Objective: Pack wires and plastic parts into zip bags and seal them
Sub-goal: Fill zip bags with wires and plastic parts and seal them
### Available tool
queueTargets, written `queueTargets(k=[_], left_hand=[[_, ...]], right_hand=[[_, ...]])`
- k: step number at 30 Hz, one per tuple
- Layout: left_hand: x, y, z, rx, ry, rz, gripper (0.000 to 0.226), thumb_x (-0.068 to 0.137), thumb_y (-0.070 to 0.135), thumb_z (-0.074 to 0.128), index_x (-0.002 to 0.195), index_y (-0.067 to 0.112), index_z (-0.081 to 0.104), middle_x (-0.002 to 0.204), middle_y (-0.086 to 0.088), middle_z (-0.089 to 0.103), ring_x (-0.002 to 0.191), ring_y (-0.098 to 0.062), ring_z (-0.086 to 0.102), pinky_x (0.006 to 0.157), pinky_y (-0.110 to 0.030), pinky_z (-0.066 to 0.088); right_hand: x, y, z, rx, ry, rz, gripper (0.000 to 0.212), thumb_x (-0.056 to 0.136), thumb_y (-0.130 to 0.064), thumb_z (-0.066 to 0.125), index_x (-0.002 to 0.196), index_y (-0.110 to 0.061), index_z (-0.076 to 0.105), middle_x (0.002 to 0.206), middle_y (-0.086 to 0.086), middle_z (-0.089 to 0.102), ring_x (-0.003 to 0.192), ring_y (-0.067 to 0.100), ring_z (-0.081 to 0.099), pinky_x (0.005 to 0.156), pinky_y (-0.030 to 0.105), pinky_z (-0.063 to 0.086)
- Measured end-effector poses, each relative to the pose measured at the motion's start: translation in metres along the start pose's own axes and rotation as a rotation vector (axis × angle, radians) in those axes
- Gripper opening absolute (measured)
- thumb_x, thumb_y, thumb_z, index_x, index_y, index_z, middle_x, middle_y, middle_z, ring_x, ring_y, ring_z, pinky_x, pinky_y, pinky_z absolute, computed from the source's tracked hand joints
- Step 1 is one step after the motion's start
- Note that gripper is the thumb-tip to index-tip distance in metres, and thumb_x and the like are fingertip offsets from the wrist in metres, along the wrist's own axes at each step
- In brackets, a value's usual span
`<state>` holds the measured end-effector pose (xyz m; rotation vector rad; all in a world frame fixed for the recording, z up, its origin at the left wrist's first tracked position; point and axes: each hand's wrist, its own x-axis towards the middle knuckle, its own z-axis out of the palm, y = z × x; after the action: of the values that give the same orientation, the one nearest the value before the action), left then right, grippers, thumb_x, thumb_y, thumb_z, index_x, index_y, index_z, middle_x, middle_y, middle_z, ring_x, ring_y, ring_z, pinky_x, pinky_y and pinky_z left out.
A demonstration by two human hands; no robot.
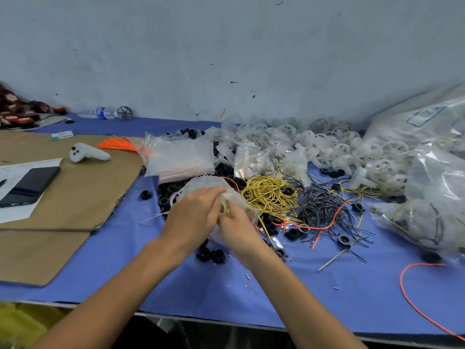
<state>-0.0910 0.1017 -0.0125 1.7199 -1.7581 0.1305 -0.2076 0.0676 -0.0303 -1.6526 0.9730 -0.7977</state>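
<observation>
Zip bag [201,183] w/ wires, gripped btwn both hands.

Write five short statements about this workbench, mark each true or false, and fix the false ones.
1. The left hand and right hand both hold a clear bag. True.
2. The phone lies among the yellow wires. False: it lies on paper on the cardboard.
3. The water bottle stands upright. False: it lies on its side by the wall.
4. The yellow wires lie to the right of the hands. True.
5. The white controller lies on the cardboard. True.
</observation>
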Motion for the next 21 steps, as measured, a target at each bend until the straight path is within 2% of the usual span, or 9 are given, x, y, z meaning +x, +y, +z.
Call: queueTargets(k=[2, 4, 5, 7, 10, 12, 15, 19, 21], left_hand=[[0.004, 0.000, 0.005, -0.022, 0.015, -0.044, 0.028, 0.099, 0.024, 0.051, 0.122, 0.024, 0.066, 0.114, -0.002, 0.071, 0.100, -0.029, 0.066, 0.082, -0.039, 0.051], [0.007, 0.000, 0.007, -0.044, 0.031, -0.057, 0.027, 0.099, 0.024, 0.052, 0.121, 0.025, 0.067, 0.105, -0.003, 0.073, 0.092, -0.028, 0.066, 0.076, -0.035, 0.049], [0.008, 0.000, 0.007, -0.053, 0.046, -0.051, 0.026, 0.098, 0.023, 0.053, 0.119, 0.025, 0.068, 0.097, -0.002, 0.074, 0.083, -0.026, 0.065, 0.069, -0.032, 0.045], [0.009, 0.000, 0.006, -0.062, 0.077, -0.039, 0.024, 0.098, 0.021, 0.055, 0.116, 0.024, 0.070, 0.082, -0.001, 0.072, 0.068, -0.022, 0.059, 0.062, -0.028, 0.036], [0.010, 0.003, 0.006, -0.066, 0.085, -0.030, 0.023, 0.097, 0.020, 0.055, 0.114, 0.024, 0.071, 0.077, -0.001, 0.070, 0.066, -0.023, 0.059, 0.062, -0.028, 0.034], [0.011, 0.006, 0.006, -0.068, 0.076, -0.028, 0.022, 0.098, 0.022, 0.055, 0.114, 0.024, 0.070, 0.078, 0.000, 0.070, 0.067, -0.024, 0.060, 0.062, -0.029, 0.035], [0.012, 0.008, 0.006, -0.066, 0.071, -0.026, 0.022, 0.098, 0.023, 0.055, 0.114, 0.025, 0.070, 0.078, 0.003, 0.069, 0.071, -0.023, 0.062, 0.062, -0.029, 0.036], [0.012, 0.007, 0.003, -0.069, 0.067, -0.024, 0.024, 0.098, 0.021, 0.055, 0.115, 0.024, 0.071, 0.074, 0.000, 0.068, 0.064, -0.022, 0.056, 0.061, -0.028, 0.031], [0.012, 0.006, 0.002, -0.076, 0.062, -0.022, 0.024, 0.098, 0.021, 0.055, 0.116, 0.024, 0.070, 0.077, -0.002, 0.070, 0.060, -0.016, 0.047, 0.059, -0.028, 0.030]], right_hand=[[-0.013, -0.002, -0.015, -0.125, -0.042, -0.053, 0.033, 0.091, -0.009, 0.041, 0.111, -0.025, 0.063, 0.101, 0.009, 0.067, 0.088, 0.021, 0.060, 0.080, 0.040, 0.050], [-0.024, -0.006, -0.044, -0.145, -0.059, -0.127, 0.030, 0.089, -0.016, 0.049, 0.099, -0.034, 0.071, 0.091, -0.001, 0.072, 0.086, 0.028, 0.065, 0.078, 0.045, 0.053], [-0.025, -0.005, -0.064, -0.155, 0.008, -0.144, 0.025, 0.087, -0.020, 0.053, 0.094, -0.035, 0.072, 0.085, -0.005, 0.073, 0.083, 0.029, 0.067, 0.075, 0.046, 0.054], [-0.020, 0.000, -0.107, -0.361, 0.208, -0.151, 0.016, 0.087, -0.028, 0.057, 0.094, -0.033, 0.071, 0.079, -0.013, 0.071, 0.073, 0.018, 0.067, 0.067, 0.037, 0.054], [0.003, 0.031, -0.160, -0.820, 0.459, -0.033, 0.013, 0.093, -0.024, 0.055, 0.101, -0.022, 0.065, 0.097, -0.002, 0.070, 0.089, 0.021, 0.063, 0.076, 0.036, 0.050], [0.013, 0.056, -0.179, -0.876, 0.424, 0.094, 0.017, 0.093, -0.024, 0.058, 0.108, -0.016, 0.059, 0.109, 0.005, 0.064, 0.097, 0.026, 0.057, 0.076, 0.036, 0.046], [0.020, 0.083, -0.191, -0.986, 0.249, 0.222, 0.031, 0.091, -0.027, 0.062, 0.118, -0.015, 0.053, 0.116, 0.008, 0.058, 0.103, 0.029, 0.055, 0.073, 0.032, 0.040], [0.025, 0.081, -0.203, -0.877, 0.274, 0.197, 0.022, 0.093, -0.017, 0.059, 0.114, -0.015, 0.063, 0.106, 0.006, 0.068, 0.096, 0.027, 0.061, 0.079, 0.035, 0.048], [0.027, 0.078, -0.212, -0.841, 0.308, 0.181, 0.023, 0.094, -0.013, 0.054, 0.112, -0.013, 0.068, 0.101, 0.006, 0.070, 0.085, 0.025, 0.061, 0.072, 0.034, 0.049]])
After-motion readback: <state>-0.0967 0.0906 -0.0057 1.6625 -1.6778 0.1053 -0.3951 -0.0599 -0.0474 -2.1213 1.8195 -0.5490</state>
